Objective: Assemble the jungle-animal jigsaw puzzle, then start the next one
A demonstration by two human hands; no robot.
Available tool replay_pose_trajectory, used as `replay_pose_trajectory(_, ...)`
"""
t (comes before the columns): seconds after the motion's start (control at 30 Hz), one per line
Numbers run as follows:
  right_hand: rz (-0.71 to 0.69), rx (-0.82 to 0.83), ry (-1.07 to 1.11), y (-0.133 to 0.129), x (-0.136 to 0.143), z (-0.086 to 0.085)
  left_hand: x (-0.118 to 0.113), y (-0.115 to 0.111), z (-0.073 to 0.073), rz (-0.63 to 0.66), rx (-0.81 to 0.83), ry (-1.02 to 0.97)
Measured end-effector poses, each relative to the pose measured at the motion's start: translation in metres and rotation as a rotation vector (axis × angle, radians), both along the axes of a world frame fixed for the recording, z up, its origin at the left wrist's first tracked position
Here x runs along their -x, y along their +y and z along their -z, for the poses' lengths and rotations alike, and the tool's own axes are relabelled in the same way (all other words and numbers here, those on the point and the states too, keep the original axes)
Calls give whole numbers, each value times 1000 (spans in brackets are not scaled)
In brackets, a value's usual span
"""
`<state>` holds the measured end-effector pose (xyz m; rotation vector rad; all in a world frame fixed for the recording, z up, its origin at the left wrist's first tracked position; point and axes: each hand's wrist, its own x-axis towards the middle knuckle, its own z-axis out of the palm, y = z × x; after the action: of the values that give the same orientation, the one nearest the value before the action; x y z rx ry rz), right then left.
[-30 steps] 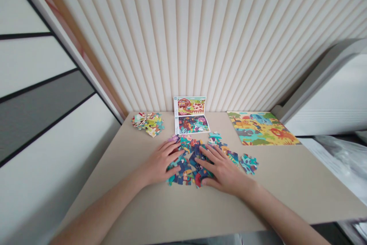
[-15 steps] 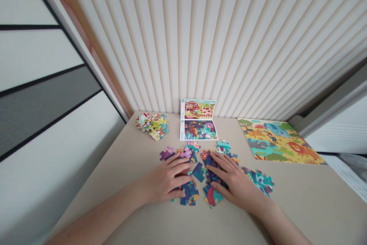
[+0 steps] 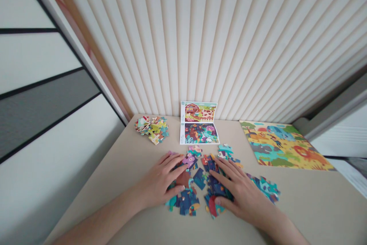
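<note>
Jigsaw pieces, mostly dark blue, teal and purple, lie spread on the table in front of me. My left hand (image 3: 163,178) rests over the left group, its fingers spread across a purple piece (image 3: 189,159) and a brown piece (image 3: 183,179). Over the right group lies my right hand (image 3: 236,185), fingers stretched out on dark blue pieces (image 3: 216,185); its thumb is at a piece with a red patch (image 3: 212,206). Between the hands sits a blue piece (image 3: 200,179). Some pieces are hidden under both palms.
A picture leaflet (image 3: 199,133) stands folded against the pleated blind (image 3: 183,46). To its left is a pile of lighter jigsaw pieces (image 3: 155,128). A finished animal puzzle (image 3: 283,145) lies at the right, with teal pieces (image 3: 266,187) nearer me on the beige table (image 3: 120,161).
My left hand has shifted up and left over the pieces, uncovering the brown piece. My right hand stays on its group. The whole view has tipped slightly.
</note>
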<state>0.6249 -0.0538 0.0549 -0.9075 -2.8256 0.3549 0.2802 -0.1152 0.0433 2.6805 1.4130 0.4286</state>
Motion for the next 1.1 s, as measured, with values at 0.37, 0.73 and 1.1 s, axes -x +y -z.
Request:
replay_pose_trajectory(0.37,-6,10,22,0,0,6,-10,-2,-3,81,8,28)
replay_pose_trajectory(0.73,30,-55,14,6,-8,8,20,9,-9,-154,-128,-68)
replay_pose_trajectory(1.1,33,-61,39,8,-11,8,73,27,3,-313,-175,-6)
